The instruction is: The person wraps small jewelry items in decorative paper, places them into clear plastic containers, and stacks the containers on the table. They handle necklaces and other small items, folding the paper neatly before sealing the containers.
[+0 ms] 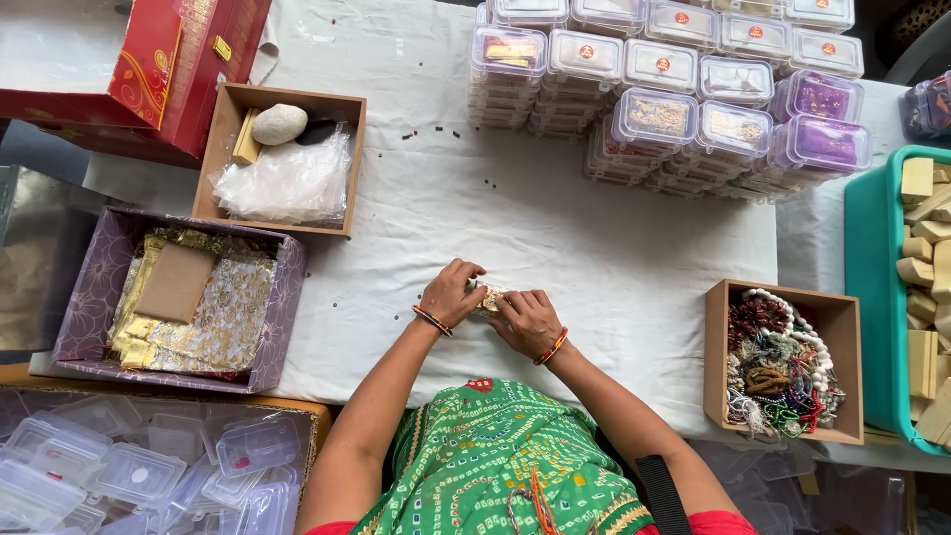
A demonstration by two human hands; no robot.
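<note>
My left hand [452, 293] and my right hand [526, 322] meet over a small gold and white pouch [490, 295] on the white cloth [555, 238] in front of me. Both hands pinch the pouch, which is mostly hidden under my fingers. Each wrist wears a red and gold bangle.
Stacks of clear lidded boxes [674, 94] stand at the back. A wooden box of bead strings [783, 362] is at right, beside a teal tray of wood blocks [916, 287]. At left are a purple box of gold pouches [183, 297], a wooden box with plastic bags [282, 163], and empty clear boxes [149, 466].
</note>
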